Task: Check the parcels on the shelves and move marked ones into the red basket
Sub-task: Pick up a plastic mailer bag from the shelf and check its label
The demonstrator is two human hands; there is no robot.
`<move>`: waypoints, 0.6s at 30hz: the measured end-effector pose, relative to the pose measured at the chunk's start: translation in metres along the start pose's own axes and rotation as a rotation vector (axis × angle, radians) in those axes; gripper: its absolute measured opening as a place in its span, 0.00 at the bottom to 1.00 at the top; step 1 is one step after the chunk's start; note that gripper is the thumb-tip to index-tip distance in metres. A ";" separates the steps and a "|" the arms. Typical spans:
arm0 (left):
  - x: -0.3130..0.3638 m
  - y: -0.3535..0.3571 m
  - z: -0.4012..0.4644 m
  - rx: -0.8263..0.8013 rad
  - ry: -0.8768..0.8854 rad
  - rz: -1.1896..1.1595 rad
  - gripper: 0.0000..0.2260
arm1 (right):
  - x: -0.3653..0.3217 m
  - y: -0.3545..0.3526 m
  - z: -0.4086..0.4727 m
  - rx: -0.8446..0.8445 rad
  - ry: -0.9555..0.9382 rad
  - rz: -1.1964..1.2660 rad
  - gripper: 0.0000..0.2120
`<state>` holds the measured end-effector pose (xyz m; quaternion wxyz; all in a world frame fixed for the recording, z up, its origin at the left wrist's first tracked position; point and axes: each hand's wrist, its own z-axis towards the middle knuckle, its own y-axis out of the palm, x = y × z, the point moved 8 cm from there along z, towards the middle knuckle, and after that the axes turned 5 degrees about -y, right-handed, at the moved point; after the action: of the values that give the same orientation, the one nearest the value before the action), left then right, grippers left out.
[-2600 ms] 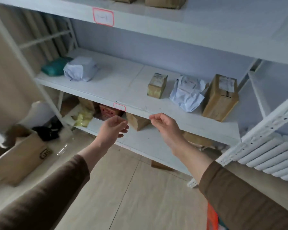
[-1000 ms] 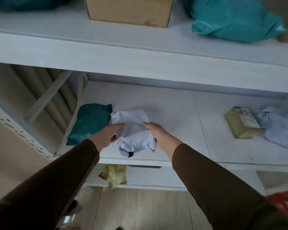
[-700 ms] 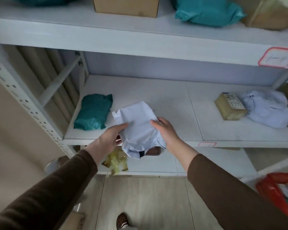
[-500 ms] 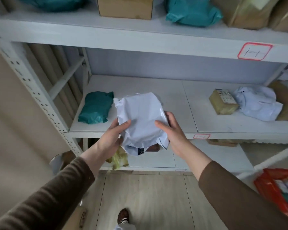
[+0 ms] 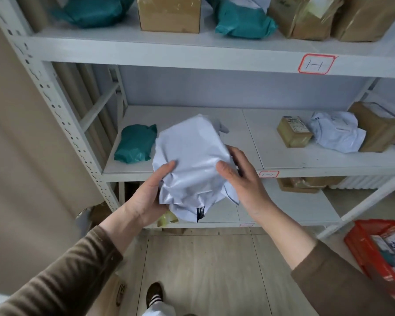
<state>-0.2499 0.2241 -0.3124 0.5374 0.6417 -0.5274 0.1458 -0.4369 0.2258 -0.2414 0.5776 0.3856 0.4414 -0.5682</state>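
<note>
White poly mailer parcel [image 5: 189, 160] is off the shelf, held in the air in front of the middle shelf [image 5: 306, 165] edge. Left hand [image 5: 146, 195] cups its lower left, right hand [image 5: 242, 181] pinches the right side; both sets of fingers grasping it, thumbs on the near face. Step in hand looks like inspection: checking for a mark. Near face shows none, only a dark patch at the bottom edge. Next IMO: flip it to see the far side. If marked, carry it right and down to the red basket [image 5: 360, 252] on the floor, else put it back beside the teal parcel [image 5: 135, 144].
</note>
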 end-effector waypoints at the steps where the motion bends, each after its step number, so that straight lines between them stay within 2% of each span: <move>1: -0.004 -0.001 0.000 -0.012 -0.040 -0.065 0.31 | -0.009 0.004 0.000 -0.015 -0.025 -0.041 0.19; 2: -0.008 -0.004 0.001 -0.015 -0.072 -0.122 0.30 | -0.018 0.010 0.000 -0.036 -0.037 -0.066 0.19; 4: -0.015 -0.007 0.005 -0.017 -0.128 -0.187 0.25 | -0.022 0.016 0.000 -0.043 -0.020 -0.023 0.29; 5: -0.019 -0.008 0.007 -0.013 -0.150 -0.193 0.23 | -0.020 0.017 0.001 -0.041 -0.001 -0.005 0.31; 7: -0.022 -0.010 0.009 0.012 -0.155 -0.168 0.23 | -0.016 0.018 0.002 -0.032 0.020 -0.011 0.26; 9: -0.015 -0.008 0.005 0.064 -0.090 -0.070 0.24 | -0.005 0.008 0.004 0.013 0.059 -0.067 0.27; 11: 0.003 -0.005 0.000 0.130 0.065 0.086 0.23 | 0.015 -0.008 0.003 0.089 0.187 -0.119 0.33; 14: 0.043 0.004 -0.012 0.238 0.489 0.444 0.29 | 0.049 -0.017 -0.005 0.107 0.372 -0.098 0.30; 16: 0.060 0.009 -0.019 0.390 0.717 0.862 0.37 | 0.058 -0.010 -0.009 0.094 0.411 0.019 0.29; 18: 0.066 0.018 -0.024 0.610 0.930 1.338 0.43 | 0.064 -0.002 -0.011 0.111 0.462 0.240 0.34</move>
<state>-0.2290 0.2130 -0.2441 0.3044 0.1881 -0.4586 0.8134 -0.4417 0.2159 -0.3055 0.5026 0.5860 0.4808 -0.4157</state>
